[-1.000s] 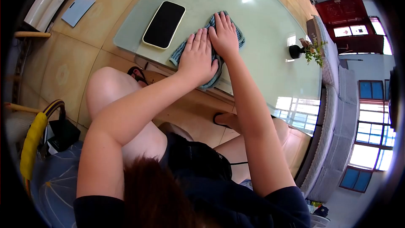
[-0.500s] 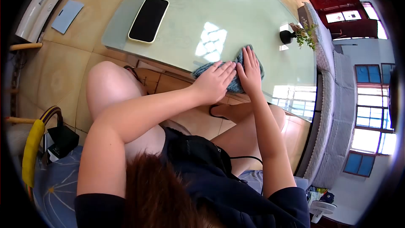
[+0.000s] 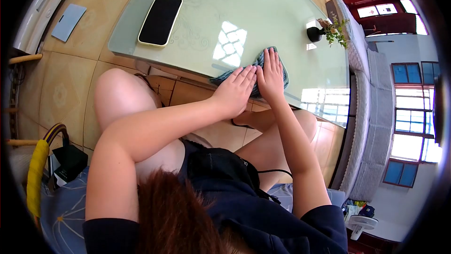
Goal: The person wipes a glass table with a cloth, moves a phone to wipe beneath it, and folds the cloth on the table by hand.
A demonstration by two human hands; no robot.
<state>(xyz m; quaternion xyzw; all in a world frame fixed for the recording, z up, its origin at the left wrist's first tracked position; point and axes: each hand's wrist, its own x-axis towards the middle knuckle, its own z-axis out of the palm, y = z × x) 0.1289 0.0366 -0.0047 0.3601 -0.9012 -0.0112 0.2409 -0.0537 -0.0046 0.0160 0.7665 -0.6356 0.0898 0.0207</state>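
Shifted rightward, the cloth (image 3: 255,90) now lies farther from the phone (image 3: 160,20) than a second ago!
Left hand (image 3: 235,92) lies flat, fingers nearly together, on the cloth at the table's (image 3: 197,23) near edge; right hand (image 3: 271,79), also flat, touches alongside. Tugged bodyward, that cloth could slip off.

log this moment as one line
left hand: flat on blue cloth | right hand: flat on cloth | cloth: on glass table, near edge | phone: on table, screen dark
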